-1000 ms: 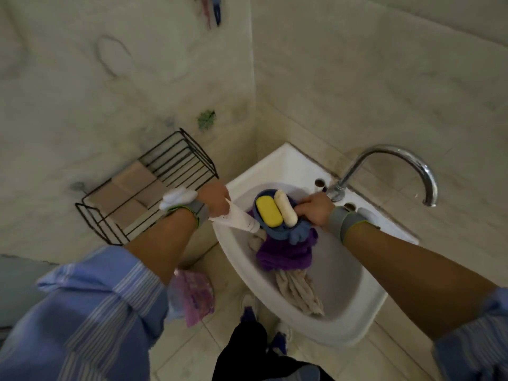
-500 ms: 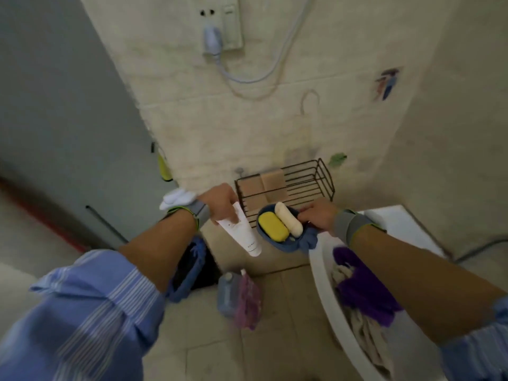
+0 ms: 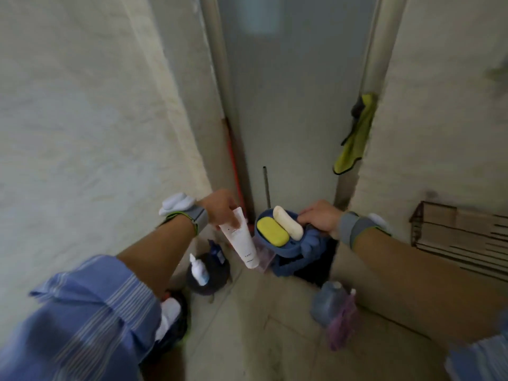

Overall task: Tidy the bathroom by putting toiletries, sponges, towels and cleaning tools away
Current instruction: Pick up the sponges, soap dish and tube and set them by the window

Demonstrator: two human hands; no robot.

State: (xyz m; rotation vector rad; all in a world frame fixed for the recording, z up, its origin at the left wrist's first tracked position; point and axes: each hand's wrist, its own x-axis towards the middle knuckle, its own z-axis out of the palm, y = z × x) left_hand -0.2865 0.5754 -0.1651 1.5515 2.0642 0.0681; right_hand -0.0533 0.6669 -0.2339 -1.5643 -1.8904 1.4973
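Your right hand [image 3: 320,219] holds the blue oval plastic soap dish [image 3: 277,234] by its rim, carrying two bars: one yellow soap bar [image 3: 273,231], one cream soap bar [image 3: 288,223]. Your left hand [image 3: 221,207] grips one white plastic squeeze tube [image 3: 242,238], cap down. You have turned away from the sink; the grey door [image 3: 297,105] now faces you, so both loads look mid-carry, not stowed. One black wire wall basket [image 3: 461,237] sits at right.

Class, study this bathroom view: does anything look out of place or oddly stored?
Yes. A white bottle and a blue jug with a pink bag sit on the floor, not on a shelf. A yellow cloth hangs bunched by the door frame. Nothing looks spilled.
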